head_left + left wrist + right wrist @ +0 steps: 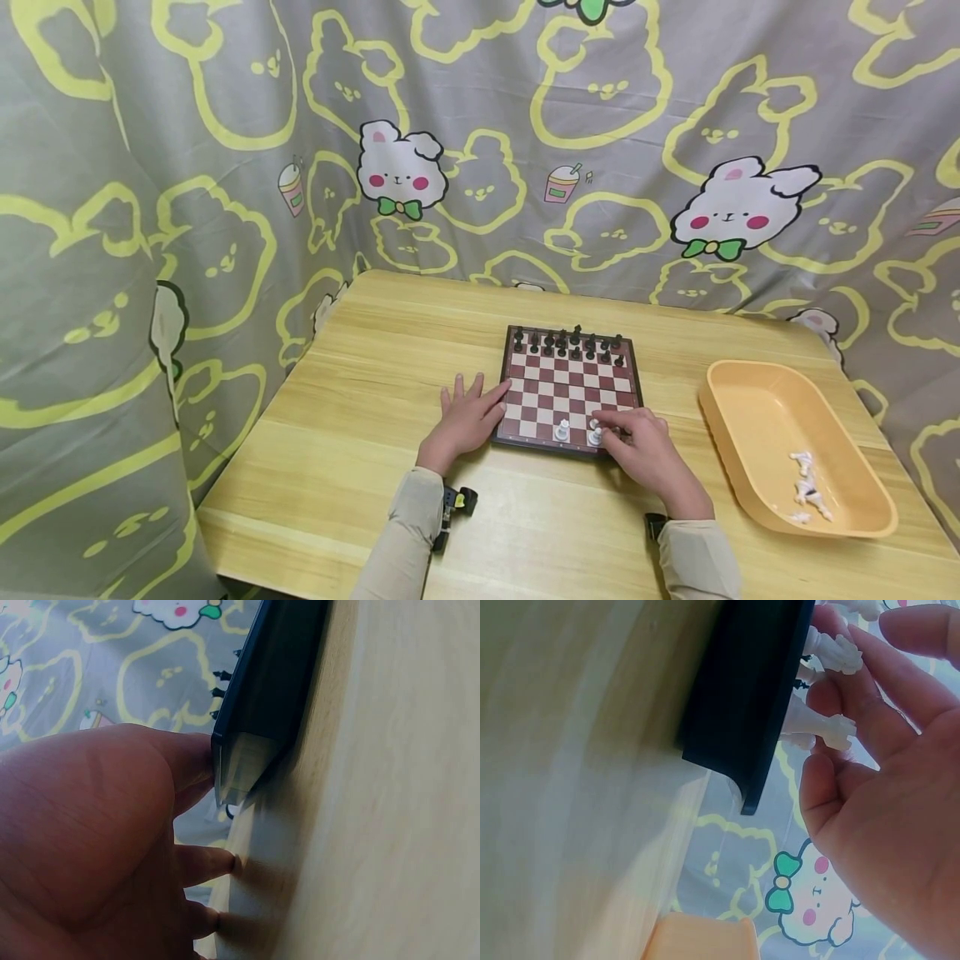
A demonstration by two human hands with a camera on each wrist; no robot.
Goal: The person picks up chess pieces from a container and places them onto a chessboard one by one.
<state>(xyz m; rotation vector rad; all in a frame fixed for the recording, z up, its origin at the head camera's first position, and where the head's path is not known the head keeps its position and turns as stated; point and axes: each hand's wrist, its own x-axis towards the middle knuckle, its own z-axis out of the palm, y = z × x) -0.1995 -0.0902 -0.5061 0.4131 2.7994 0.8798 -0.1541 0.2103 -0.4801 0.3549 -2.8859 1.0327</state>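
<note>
A folding chessboard (532, 412) lies on the table, with several black chess pieces (576, 336) standing in rows at its far side. My left hand (467, 423) rests beside its left edge, fingers spread, with the fingertips touching the board. At the near right corner, my right hand (648, 450) pinches a white chess piece (864, 607) between thumb and forefinger; its exact kind is unclear. Below that hand stand other white pieces, among them a notched-top rook (821, 726) and a carved piece (838, 652). Another white piece (562, 430) stands on the near row.
To the right of the board is an orange plastic tub (757, 417) with several white chess pieces (808, 487) lying in it. A patterned grey curtain (480, 108) hangs behind and left of the wooden table (390, 350).
</note>
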